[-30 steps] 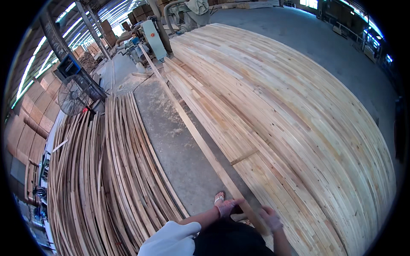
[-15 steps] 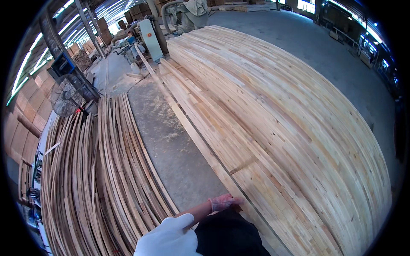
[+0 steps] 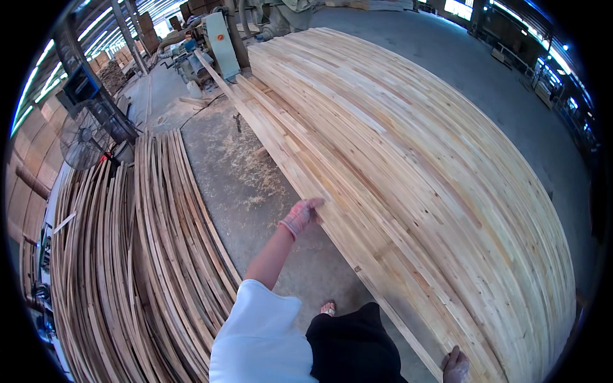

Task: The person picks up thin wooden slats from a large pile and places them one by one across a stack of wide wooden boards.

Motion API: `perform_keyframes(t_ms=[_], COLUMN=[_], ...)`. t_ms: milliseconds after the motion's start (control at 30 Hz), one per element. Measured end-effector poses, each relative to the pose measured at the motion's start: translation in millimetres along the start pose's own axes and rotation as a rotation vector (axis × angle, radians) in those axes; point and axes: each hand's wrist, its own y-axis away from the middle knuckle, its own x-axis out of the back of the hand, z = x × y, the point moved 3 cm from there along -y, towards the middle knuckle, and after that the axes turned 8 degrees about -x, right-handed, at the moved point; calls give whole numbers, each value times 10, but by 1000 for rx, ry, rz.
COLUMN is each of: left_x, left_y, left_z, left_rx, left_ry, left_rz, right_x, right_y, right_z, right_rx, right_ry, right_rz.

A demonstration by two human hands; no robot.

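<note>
Left hand [image 3: 301, 216] on long plank [image 3: 332, 223], board stack [image 3: 421, 166]

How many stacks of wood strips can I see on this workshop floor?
2. A wide stack of pale boards lies on the right, with the left hand on its edge. A stack of thin darker strips lies on the left. More may be hidden beyond.
</note>
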Motion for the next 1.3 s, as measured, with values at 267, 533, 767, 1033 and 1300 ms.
perform_keyframes(t_ms=[267,533,767,1033,1300], left_x=[-159,-1137,-820,532,-685], left_y=[234,1539,1058,124,1126], left_z=[-326,-1960,-1872,-1065,-1165], left_rx=[126,1326,31,221,433], left_ry=[519,1011,-441,-35,171], left_rz=[-394,-778,-891,-182,-262], right_x=[-828,-1364,-1898,-1276,-1736], right_y=[-123,-79,-167,-695,-433], right_z=[-1316,-2728,-2686,-572,-1086], right_rx=[297,516,788,127,320], right_ry=[96,-69,33,363,67], right_rz=[34,-361,-147,-482,-555])
